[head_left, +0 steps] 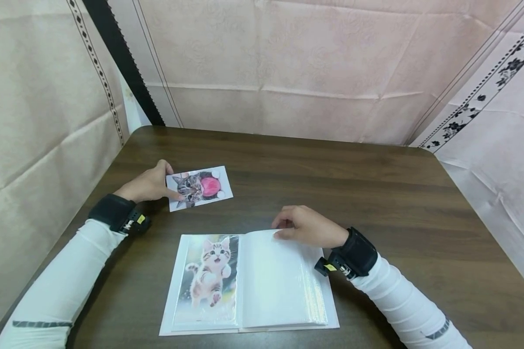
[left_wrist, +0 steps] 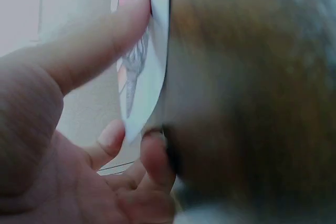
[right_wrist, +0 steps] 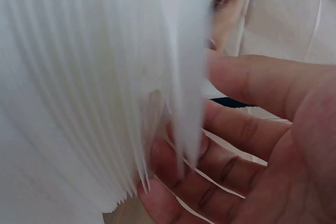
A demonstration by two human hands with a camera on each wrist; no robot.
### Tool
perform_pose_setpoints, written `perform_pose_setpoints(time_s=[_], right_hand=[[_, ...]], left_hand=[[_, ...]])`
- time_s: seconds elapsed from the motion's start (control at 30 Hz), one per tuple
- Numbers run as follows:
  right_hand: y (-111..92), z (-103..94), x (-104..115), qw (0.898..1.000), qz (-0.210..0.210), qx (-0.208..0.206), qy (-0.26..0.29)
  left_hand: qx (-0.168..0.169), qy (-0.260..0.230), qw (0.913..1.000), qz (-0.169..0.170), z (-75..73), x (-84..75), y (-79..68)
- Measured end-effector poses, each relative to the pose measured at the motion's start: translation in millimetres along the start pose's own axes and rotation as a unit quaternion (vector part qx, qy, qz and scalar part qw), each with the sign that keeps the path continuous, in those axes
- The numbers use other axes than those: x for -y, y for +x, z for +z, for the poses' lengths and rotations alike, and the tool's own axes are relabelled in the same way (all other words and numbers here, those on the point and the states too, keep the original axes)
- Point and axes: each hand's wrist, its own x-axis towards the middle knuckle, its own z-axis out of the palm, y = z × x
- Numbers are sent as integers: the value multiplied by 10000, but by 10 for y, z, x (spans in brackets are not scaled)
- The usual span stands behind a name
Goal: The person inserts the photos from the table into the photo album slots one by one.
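My left hand (head_left: 150, 185) pinches the left end of a cat picture card (head_left: 203, 187) above the table's left half; the thumb lies over its printed side. In the left wrist view the card (left_wrist: 142, 72) is seen nearly edge-on between thumb and fingers. An open photo album (head_left: 170, 317) lies in front of me, with a kitten picture (head_left: 211, 271) in its left page. My right hand (head_left: 310, 226) pinches the top edge of the blank right page (head_left: 279, 286). The right wrist view shows thumb and fingers at the edges of several clear sleeves (right_wrist: 105, 77).
The album lies on a dark wooden table (head_left: 397, 194) with rounded back corners. Pale cloth (head_left: 323, 68) hangs behind the table and at both sides. A black strip (head_left: 126, 63) runs down to its back left corner.
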Motion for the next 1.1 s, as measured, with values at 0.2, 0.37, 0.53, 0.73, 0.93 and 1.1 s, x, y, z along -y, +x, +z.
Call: perform_pose_setpoints(time_s=[0.2,0.37,0.53,0.73,0.93,1.1], right_hand=[[-12,0,23,10000,-58,-44,-61],[-12,-1,25,9997,-214,-101,-72],[-9,-1,30,9996,-224,-144,-57],[-13,4,45,9997,-131,-210,-54],[7,26,52,9996,-21,-270,3],[26,53,46,9994,105,-331,-23]], left_hand=[[-217,-360,9991,86,45,8,43],[-325,-849,9950,421,50,-25,38],[-233,-1720,9830,600,57,-130,52],[-148,-2310,9680,969,110,-331,70],[-134,-2294,9656,1222,150,-520,77],[-101,-2360,9621,1361,167,-649,91]])
